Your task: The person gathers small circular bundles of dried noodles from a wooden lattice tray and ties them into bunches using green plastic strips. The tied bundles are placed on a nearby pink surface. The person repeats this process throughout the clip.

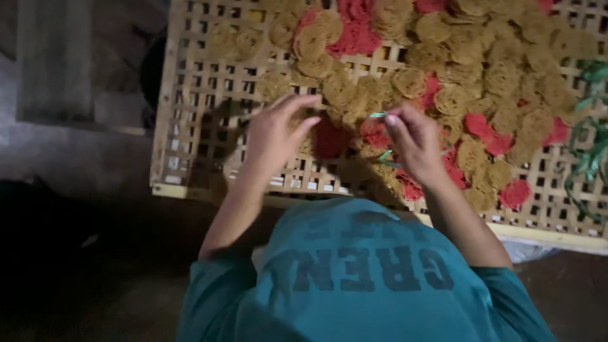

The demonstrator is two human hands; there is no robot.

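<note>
A woven bamboo lattice rack [190,126] carries several round coiled discs, tan [408,81] and red [354,35]. My left hand [273,134] hovers over the rack's near left part with its fingers spread, the fingertips touching a tan disc beside a red disc [329,140]. My right hand [413,142] is closed around a thin green strip [378,115], which sticks out above the fingers and again below the palm. It sits over a pile of mixed discs. My teal shirt [361,278] fills the bottom of the view.
A bunch of green strips [592,145] hangs over the rack's right edge. The rack's near wooden rim [544,231] runs just past my arms. Dark floor [76,240] and a grey plank [54,60] lie to the left.
</note>
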